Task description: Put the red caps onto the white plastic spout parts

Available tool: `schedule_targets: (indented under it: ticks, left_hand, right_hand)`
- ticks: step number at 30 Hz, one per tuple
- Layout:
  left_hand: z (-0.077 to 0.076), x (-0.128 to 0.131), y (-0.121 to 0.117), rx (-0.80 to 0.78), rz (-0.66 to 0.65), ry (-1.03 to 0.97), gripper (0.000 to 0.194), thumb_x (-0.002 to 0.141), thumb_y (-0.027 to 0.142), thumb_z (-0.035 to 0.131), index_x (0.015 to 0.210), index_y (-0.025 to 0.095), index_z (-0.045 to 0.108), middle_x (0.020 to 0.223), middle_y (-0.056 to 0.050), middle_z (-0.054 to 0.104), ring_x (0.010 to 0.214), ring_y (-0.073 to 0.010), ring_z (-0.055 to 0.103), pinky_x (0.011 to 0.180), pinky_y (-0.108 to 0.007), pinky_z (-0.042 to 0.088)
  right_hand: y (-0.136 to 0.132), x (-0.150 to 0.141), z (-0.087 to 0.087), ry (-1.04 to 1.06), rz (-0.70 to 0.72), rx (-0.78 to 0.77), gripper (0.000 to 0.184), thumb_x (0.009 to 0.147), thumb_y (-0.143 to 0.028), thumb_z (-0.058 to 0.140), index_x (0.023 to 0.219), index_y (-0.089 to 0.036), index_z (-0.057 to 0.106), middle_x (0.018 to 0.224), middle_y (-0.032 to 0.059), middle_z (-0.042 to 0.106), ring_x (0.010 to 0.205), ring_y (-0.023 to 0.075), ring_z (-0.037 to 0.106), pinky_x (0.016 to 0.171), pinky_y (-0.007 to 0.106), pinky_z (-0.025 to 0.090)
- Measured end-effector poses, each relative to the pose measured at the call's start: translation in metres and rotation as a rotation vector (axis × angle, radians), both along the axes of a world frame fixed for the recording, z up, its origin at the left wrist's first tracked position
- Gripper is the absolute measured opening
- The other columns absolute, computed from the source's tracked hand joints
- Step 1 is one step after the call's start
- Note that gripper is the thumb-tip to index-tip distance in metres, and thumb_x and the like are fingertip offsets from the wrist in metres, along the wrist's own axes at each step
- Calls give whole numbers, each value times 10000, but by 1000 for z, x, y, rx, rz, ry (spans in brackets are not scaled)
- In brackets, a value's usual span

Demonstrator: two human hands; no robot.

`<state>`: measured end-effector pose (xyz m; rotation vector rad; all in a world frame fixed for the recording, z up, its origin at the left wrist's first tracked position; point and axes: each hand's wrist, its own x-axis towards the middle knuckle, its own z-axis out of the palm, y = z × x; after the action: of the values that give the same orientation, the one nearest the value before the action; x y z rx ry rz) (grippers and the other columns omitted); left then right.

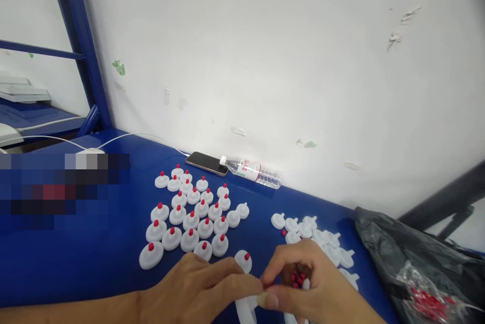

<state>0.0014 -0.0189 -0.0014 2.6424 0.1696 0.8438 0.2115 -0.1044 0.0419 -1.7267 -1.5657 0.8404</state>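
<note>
Near the bottom edge, my left hand (204, 288) has its fingers closed around a white nozzle cap (246, 310), partly hidden by them. My right hand (318, 283) meets it, thumb and index finger pinched at that cap's end; a bit of red shows between the fingertips. Several small red tips (298, 278) are visible inside the curl of the right hand. Just beyond the fingers is a white cap with a red tip (243, 261). Rows of similar red-tipped white caps (190, 220) stand on the left, while several caps without tips (331, 255) lie on the right.
Against the wall lie a phone (206, 163) on a white cable and a clear water bottle (252, 171). A black plastic bag (394, 243) with a clear bag of red pieces (432, 301) sits at right. Blue frame posts (85, 46) rise at left.
</note>
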Motion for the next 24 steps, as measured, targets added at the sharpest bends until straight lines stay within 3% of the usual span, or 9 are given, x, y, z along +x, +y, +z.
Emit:
schedule_targets:
  ticks: [3,5,10,14,24]
  left_hand:
    - [-1,2,1,-3,80,-62,321,996,368,507,1307,291,475,1104,38,708,788,-131,681,675,-258,468]
    - [-5,4,3,30,103,-112,373,958,306,541,1325,281,477,1113,15,704,784,-142,683,679,-263,476]
    - [-11,4,3,-5,44,-77,359,929,254,557,1284,295,523,1131,5,691,821,-153,689,708,-262,492]
    - [-5,-1,-2,-49,23,28,353,936,245,583,1277,303,512,1151,8,679,875,-164,679,763,-272,497]
    - [0,0,1,-53,-10,102,414,901,224,637,1274,304,477,1162,22,667,896,-160,673,761,-265,494]
  right_hand:
    - [3,9,12,-89,51,-37,107,799,-346,710,831,-278,787,716,-21,731,497,122,535,455,215,405]
    - [6,19,17,-206,59,-33,122,840,-331,667,857,-284,779,722,-34,738,501,127,544,475,225,415]
    - [6,46,18,-484,97,-141,121,816,-245,677,831,-312,777,744,-32,766,601,183,666,565,273,506]
    - [2,59,16,-474,162,-210,127,816,-256,665,869,-318,762,760,-18,764,633,198,698,534,274,515]
    - [7,68,-7,-508,113,-229,101,793,-217,666,797,-255,760,762,19,736,682,209,676,603,300,469]
